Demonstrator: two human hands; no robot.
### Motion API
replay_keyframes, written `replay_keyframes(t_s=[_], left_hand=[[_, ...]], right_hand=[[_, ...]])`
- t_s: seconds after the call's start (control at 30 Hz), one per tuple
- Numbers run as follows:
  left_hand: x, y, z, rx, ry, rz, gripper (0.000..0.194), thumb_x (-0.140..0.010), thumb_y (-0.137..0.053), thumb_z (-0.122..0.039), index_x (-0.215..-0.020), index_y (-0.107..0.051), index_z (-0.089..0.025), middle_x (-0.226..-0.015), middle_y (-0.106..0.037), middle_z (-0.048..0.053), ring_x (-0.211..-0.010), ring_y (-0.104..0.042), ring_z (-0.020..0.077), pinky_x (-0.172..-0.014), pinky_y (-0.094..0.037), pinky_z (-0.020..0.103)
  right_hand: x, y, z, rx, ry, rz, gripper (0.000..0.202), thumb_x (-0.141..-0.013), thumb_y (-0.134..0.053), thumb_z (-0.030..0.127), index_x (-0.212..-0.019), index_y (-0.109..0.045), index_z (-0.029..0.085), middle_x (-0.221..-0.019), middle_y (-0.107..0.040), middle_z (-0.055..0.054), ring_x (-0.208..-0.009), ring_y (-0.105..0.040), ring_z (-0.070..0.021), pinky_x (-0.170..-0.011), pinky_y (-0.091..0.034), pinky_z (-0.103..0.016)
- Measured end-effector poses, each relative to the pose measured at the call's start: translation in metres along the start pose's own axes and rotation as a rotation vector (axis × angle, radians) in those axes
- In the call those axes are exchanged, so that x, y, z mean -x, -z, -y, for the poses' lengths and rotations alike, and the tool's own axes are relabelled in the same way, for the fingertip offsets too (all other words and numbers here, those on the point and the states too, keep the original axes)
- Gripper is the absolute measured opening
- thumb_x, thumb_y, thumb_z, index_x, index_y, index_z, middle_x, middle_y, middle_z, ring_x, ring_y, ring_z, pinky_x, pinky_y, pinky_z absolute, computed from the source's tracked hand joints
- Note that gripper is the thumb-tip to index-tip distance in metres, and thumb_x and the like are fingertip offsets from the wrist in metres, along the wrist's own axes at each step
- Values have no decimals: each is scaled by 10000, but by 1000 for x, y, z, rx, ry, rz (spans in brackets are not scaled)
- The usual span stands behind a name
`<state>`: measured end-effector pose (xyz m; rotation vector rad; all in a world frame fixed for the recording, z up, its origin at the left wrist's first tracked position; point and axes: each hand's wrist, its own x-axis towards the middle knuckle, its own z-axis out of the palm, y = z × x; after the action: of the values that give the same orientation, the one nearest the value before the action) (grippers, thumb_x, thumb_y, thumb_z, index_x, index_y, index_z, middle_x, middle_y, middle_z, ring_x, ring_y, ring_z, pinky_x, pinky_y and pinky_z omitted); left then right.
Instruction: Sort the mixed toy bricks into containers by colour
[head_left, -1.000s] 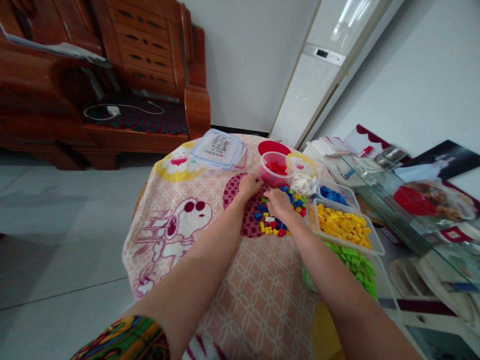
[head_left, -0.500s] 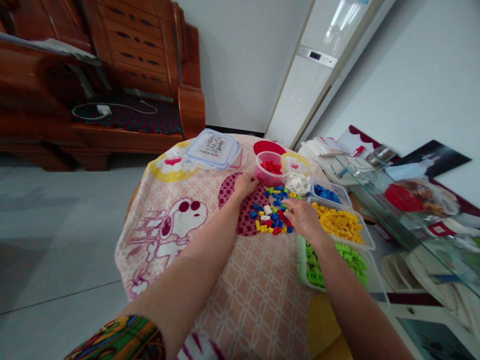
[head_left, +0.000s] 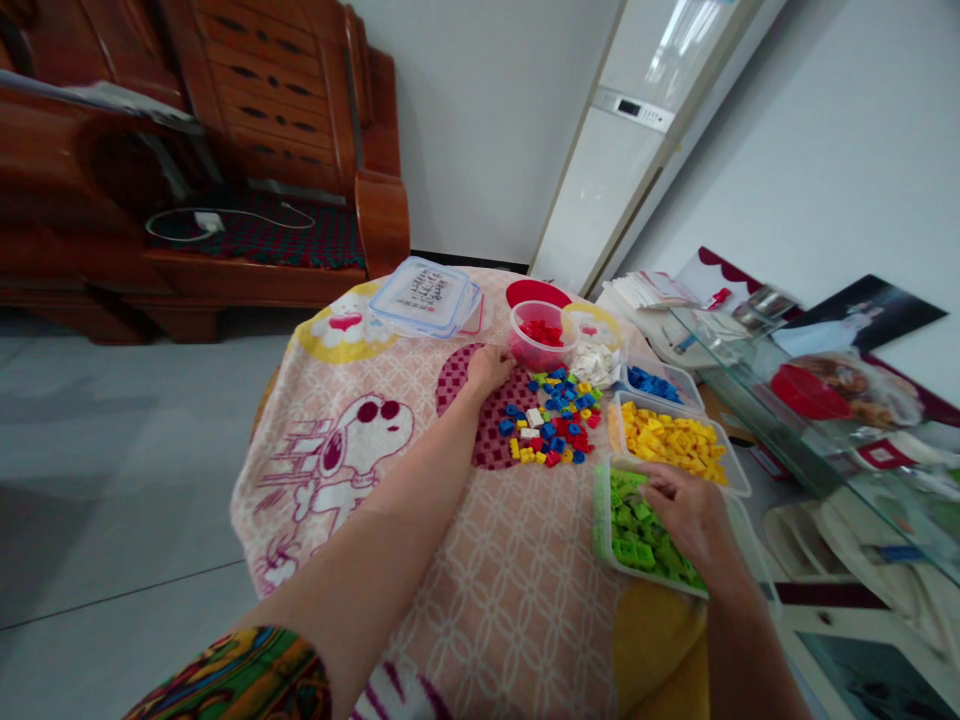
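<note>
Taking the loose mixed bricks as the centre of the dial, they lie spread on the cloth over the bench, mostly apart enough for single pieces to be picked up.

The right hand is at 4 o'clock, above the green box, its fingers bent and drawn close together; whether a brick sits between them I cannot tell. The left hand rests at 10 o'clock beside the bowl, fingers curled narrow; any piece in them is hidden. Its place probably keeps it close to the bricks, clear of the other arm.

The containers form an arc, likely so each is within reach: the bowl with red bricks at 12, white bricks heaped at 1, the blue bricks at 2, the yellow box at 3, the green box at 4. Each shows one main colour, which presumably keeps them distinct. The lids are stacked at 10, well apart, leaving the tops open.
</note>
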<state>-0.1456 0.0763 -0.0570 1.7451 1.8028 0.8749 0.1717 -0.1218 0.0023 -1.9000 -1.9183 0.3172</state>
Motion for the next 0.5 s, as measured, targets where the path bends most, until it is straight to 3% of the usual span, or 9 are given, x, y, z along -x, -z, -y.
replay_keyframes(t_s=[0.23, 0.5], left_hand=[[2, 2, -2, -7, 8, 9, 242, -931, -584, -279, -937, -810, -194, -785, -777, 38, -881, -712, 185, -810, -508, 240], [4, 6, -6, -14, 26, 8, 220, -915, -606, -251, -960, -815, -198, -819, -784, 43, -882, -714, 182, -812, -509, 241]], right_hand=[[2, -3, 6, -19, 16, -14, 367, -805, -576, 395, -1034, -799, 215, -883, -809, -81, -817, -752, -260, -801, -559, -394], [-25, -14, 47, 10, 175, 23, 311, -866, -568, 343, -1016, -805, 211, -878, -805, -87, -794, -740, -245, -758, -540, -347]])
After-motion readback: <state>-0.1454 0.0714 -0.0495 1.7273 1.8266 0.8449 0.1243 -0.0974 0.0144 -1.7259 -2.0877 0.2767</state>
